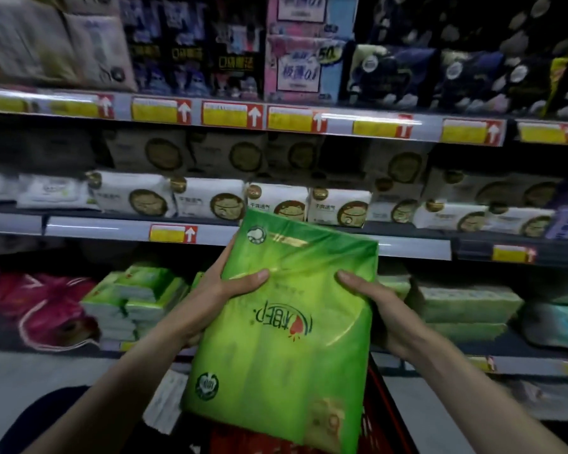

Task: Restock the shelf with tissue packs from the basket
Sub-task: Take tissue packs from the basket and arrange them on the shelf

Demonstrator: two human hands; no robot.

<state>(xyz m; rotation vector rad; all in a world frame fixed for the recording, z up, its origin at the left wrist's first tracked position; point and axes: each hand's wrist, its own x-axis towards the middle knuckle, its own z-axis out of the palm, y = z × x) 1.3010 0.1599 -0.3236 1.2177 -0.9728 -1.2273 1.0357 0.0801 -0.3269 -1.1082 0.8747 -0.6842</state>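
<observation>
To your left, a stack of green packs point(132, 299) sits on the low shelf point(440, 367), which is likely why you face this row. Your left hand point(217, 290) grips the left edge of the green tissue pack point(286, 339), thumb on top. Your right hand point(384, 309) clasps the right edge the same way, so the wide, soft pack does not sag. It hangs above the red basket point(381, 398), near you, short of the shelf.
</observation>
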